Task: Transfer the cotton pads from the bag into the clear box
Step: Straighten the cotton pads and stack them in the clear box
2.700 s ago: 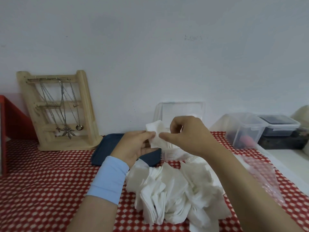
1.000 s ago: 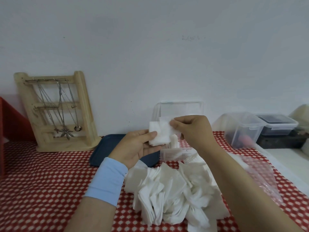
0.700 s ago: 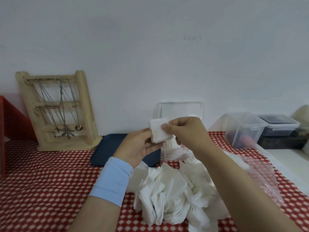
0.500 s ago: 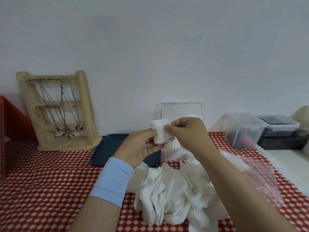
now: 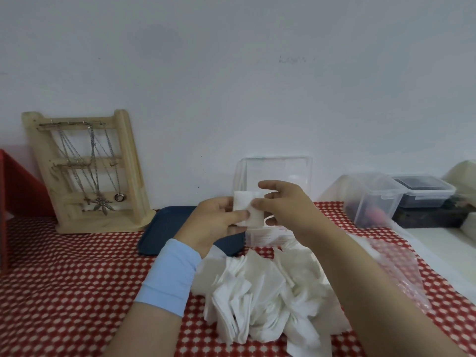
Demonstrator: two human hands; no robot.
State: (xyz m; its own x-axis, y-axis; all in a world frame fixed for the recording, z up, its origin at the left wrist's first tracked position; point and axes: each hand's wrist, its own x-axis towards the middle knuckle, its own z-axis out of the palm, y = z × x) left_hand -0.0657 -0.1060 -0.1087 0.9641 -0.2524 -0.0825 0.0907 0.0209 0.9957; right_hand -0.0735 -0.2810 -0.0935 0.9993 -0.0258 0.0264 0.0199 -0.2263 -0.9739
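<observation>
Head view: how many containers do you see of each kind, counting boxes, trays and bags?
Clear plastic boxes: 3
Blue tray: 1
Plastic bag: 1
Total: 5

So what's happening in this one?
A person pinches a cotton pad between the left hand and right hand, right in front of the clear box. A loose pile of pads lies on the table below, with the bag lying at its right.
</observation>
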